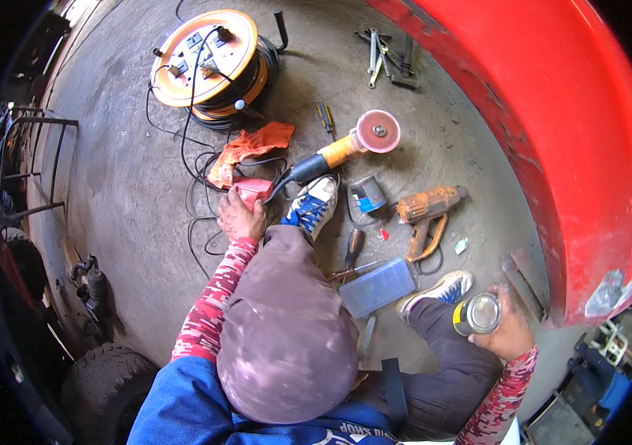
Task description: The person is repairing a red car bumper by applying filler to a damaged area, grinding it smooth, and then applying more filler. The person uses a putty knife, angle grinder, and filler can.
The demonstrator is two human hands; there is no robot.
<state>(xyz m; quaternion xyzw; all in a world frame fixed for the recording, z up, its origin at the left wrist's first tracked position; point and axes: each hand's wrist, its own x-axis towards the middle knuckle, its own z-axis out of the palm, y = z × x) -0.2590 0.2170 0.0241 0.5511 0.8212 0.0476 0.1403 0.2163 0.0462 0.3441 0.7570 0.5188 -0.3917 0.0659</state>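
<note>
My left hand has its fingers on a pink blocky object beside my shoe, next to a crumpled orange cloth. At the lower right, my right hand grips a round metal can with a yellow band. An angle grinder lies above my shoe. An orange heat gun and a dark can sit to its lower right. A translucent blue plastic case and a screwdriver lie near my legs.
An orange cable reel with plugs and loose cords sits at the top. A red car panel curves along the right. Wrenches and a screwdriver lie on the concrete floor. A tire and metal frame are left.
</note>
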